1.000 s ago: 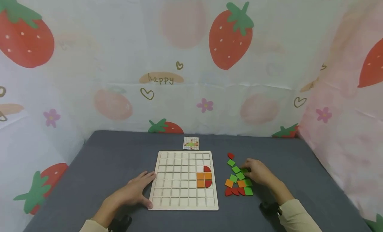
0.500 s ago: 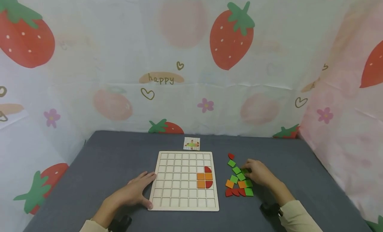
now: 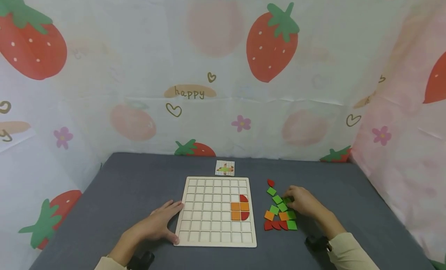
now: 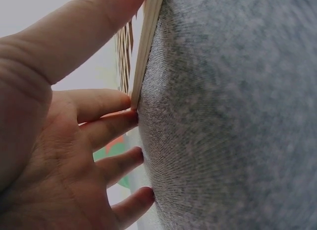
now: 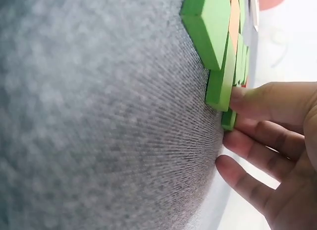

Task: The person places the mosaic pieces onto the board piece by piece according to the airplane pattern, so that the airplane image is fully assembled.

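A pale wooden grid board (image 3: pixel 205 226) lies on the dark table. My left hand (image 3: pixel 157 222) rests at its left side, with fingertips at the edge and the thumb on the near corner. In the left wrist view the fingers (image 4: pixel 116 122) are spread and extended. Right of the board, my right hand (image 3: pixel 302 201) reaches into a loose group of tiles. Its thumb and fingers pinch a green square tile (image 5: pixel 228 122), partly hidden by the hand in the head view. Orange square tiles (image 3: pixel 235 215) and red quarter-round tiles (image 3: pixel 245 215) sit in the board's right cells.
Several green squares (image 3: pixel 292 225), orange squares (image 3: pixel 269 215) and red quarter-rounds (image 3: pixel 268 225) lie on the table (image 3: pixel 150 184) beside the right hand. A small patterned card (image 3: pixel 224 168) lies beyond the board. Strawberry-print cloth (image 3: pixel 195 122) hangs behind and at both sides.
The head view has shifted slightly, so everything sits a little further right and lower. Both hands and the tiles keep the same places relative to the board.
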### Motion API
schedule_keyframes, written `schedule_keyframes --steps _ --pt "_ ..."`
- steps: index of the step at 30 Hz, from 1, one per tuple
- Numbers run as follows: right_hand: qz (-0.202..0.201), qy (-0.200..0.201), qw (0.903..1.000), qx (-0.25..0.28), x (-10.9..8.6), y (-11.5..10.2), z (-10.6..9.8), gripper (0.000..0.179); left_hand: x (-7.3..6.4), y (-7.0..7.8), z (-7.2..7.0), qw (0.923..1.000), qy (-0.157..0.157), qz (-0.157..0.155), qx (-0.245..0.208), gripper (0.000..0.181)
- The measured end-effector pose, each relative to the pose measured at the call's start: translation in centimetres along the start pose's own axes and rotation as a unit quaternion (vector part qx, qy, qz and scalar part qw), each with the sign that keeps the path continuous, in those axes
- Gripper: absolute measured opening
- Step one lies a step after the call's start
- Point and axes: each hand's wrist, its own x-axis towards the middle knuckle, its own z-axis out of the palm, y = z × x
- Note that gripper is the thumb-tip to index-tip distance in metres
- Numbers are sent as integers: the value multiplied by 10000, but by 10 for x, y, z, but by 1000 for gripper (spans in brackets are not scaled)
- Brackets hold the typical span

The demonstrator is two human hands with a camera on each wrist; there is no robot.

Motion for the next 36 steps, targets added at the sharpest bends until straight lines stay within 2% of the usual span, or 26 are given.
schedule_keyframes --steps 8,15,20,28,36 --pt "-90 151 9998 48 0 4 0 19 0 0 0 10000 -25 -48 -24 107" --pt "196 227 9993 244 -2 6 0 20 1 0 0 10000 -66 -66 16 107" --pt "224 347 9986 316 -4 5 -1 21 0 0 0 10000 -27 -23 5 107" --pt "97 556 9973 470 -3 -6 -6 21 0 -2 -5 9999 -19 154 19 106" --pt "-48 592 9959 687 -1 -21 -3 22 0 -4 -1 9999 -11 68 123 107"
